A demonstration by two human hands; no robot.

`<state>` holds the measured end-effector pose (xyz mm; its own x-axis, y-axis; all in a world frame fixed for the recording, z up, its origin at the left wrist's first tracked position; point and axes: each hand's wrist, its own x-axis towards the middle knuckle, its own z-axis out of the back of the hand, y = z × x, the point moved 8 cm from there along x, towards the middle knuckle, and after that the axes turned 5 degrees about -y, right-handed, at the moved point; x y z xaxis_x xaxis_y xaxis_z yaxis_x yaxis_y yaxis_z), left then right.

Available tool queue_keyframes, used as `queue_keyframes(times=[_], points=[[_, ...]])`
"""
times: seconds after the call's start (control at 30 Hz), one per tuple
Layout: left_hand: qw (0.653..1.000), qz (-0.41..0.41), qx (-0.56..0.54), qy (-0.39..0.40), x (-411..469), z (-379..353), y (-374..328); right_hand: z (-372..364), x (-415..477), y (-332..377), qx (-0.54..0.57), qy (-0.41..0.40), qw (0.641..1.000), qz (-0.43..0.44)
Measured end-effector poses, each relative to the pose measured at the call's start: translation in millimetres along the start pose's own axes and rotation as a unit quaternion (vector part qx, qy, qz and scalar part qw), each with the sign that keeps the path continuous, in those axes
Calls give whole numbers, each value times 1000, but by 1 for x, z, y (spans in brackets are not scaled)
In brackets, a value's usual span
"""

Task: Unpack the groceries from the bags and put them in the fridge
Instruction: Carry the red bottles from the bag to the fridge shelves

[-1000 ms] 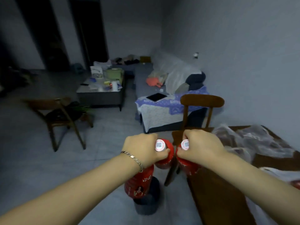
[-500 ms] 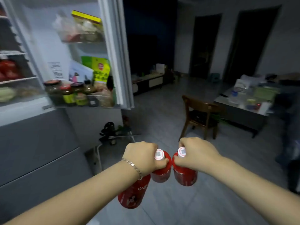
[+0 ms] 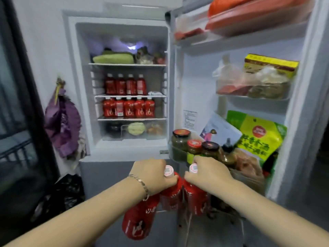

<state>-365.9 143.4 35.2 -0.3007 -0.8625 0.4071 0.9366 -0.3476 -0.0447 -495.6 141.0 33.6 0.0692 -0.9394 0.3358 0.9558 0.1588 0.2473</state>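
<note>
Both forearms bare along all visible length. On the left hand (image 3: 151,175): thin metal bracelet (image 3: 140,184) around the wrist, flat oblong links, pale silvery finish. The right hand (image 3: 208,177) and wrist bare.

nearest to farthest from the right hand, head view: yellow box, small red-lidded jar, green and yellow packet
1. small red-lidded jar, door bin, just beyond the right hand
2. green and yellow packet, same bin, farther right
3. yellow box, door shelf above
</note>
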Motion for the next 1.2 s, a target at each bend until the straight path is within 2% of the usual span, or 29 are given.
queue_keyframes(times=[0.17,0.4,0.57,0.67,0.77,0.87,1.03,1.2], points=[[995,60,33,-77,89,27,94,-3,129,55,14,-32,998,61],[985,97,69,-125,195,46,226,-29,278,125,94,-66,992,52],[980,88,84,-158,263,62,318,-35,371,165,154,-163,974,17],[980,85,73,-165,297,75,365,-16,428,187,200,-235,951,-18],[981,71,88,-158,328,82,402,-8,489,210,238,-273,931,-45],[981,68,93,-156,350,81,432,-21,548,231,259,-277,923,-64],[983,71,83,-148,365,64,461,-65,621,265,268,-225,934,-69],[986,102,65,-116,379,52,474,-87,662,301,258,-153,954,4]])
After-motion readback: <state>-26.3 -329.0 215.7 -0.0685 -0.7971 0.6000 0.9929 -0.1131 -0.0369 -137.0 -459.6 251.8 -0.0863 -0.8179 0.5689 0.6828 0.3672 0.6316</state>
